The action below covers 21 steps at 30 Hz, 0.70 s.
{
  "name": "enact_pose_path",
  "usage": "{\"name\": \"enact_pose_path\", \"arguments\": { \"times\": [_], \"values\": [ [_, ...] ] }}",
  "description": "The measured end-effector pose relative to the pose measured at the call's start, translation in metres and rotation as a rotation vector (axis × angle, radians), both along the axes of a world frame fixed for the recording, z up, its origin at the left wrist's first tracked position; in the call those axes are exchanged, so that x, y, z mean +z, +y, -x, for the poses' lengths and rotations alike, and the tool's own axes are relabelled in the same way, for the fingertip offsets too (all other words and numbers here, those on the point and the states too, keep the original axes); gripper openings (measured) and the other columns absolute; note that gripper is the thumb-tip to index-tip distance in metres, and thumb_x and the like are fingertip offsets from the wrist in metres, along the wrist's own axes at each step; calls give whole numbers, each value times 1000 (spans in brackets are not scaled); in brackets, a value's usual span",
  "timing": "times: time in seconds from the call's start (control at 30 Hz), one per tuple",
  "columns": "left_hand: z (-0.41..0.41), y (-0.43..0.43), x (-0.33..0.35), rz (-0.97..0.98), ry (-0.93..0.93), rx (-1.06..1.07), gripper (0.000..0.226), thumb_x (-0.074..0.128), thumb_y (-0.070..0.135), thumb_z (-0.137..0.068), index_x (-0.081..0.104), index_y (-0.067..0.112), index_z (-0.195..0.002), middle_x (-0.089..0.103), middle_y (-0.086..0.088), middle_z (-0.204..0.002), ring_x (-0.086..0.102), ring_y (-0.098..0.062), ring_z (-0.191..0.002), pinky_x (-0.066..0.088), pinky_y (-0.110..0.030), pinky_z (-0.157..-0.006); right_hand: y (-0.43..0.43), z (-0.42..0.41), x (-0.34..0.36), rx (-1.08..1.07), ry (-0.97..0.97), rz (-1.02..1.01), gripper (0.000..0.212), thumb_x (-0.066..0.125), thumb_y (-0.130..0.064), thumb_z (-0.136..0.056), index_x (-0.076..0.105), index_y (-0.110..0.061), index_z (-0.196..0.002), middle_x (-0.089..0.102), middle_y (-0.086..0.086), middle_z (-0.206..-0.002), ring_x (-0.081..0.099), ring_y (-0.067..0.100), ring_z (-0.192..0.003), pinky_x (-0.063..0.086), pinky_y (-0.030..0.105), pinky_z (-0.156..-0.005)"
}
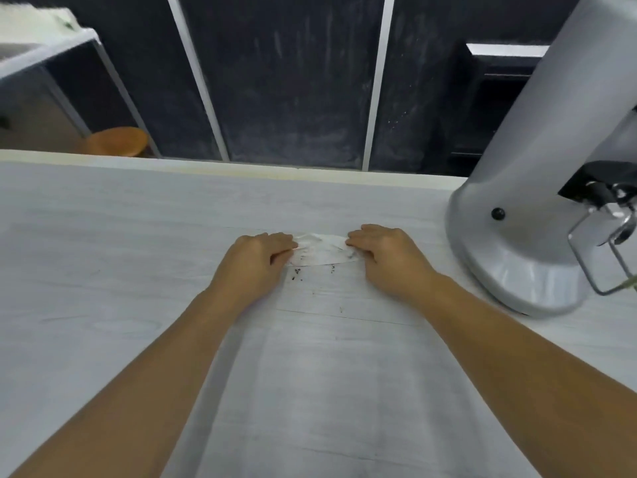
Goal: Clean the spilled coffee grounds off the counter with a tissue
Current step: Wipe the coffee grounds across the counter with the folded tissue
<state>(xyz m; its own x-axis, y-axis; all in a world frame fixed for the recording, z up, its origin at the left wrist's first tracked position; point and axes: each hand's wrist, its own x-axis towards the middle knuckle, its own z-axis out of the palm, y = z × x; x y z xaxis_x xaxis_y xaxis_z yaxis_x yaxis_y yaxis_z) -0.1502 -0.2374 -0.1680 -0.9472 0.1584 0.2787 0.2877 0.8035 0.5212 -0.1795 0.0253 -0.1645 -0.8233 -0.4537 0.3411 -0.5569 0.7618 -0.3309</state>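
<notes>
- Tissue (320, 249): flat on counter (103, 270), frame centre.
- Left hand (256, 262): fingers pinching tissue's left edge.
- Right hand (386, 255): pinching its right edge.
- Grounds (297, 271): specks just below tissue.
- Grinder (537, 174): right side.

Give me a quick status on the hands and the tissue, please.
Left hand and right hand pinch thin white tissue flat on pale wood-grain counter. Dark coffee grounds near its front edge. Grey grinder clear, right.
</notes>
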Motion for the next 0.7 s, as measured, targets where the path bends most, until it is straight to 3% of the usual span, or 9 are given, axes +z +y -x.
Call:
{"name": "enact_pose_path", "arguments": {
  "times": [0.17,0.27,0.4,0.7],
  "values": [
    [-12,-11,-1,-45,7,11,39,68,13,-91,64,15,-129,60,-1,-137,50,-7,-130,35,-23,-111,-16,-3,-2,72,99,47,27,60,2,-82,74,-7,-103,75,7,-99,66,31,-99,50,45,-89],
    [-9,-6,-5,-26,0,-20,35,68,19,-92,66,19,-127,62,0,-135,55,-11,-128,41,-29,-110,-22,-2,-4,123,70,59,24,61,-3,-88,74,-8,-107,73,5,-99,64,29,-93,53,41,-82],
    [1,1,-11,-23,35,-18,29,67,11,-91,72,19,-117,69,1,-125,60,-12,-123,45,-33,-108,-24,10,-7,70,43,70,22,64,-1,-86,76,-10,-102,70,2,-95,62,24,-90,54,38,-78],
    [-15,2,-14,-8,93,11,24,62,18,-88,77,25,-106,77,-7,-100,73,-23,-95,60,-39,-80,-26,-5,-7,90,55,-6,31,65,10,-78,77,-9,-100,67,5,-90,61,27,-84,55,40,-68]
  ]
}}
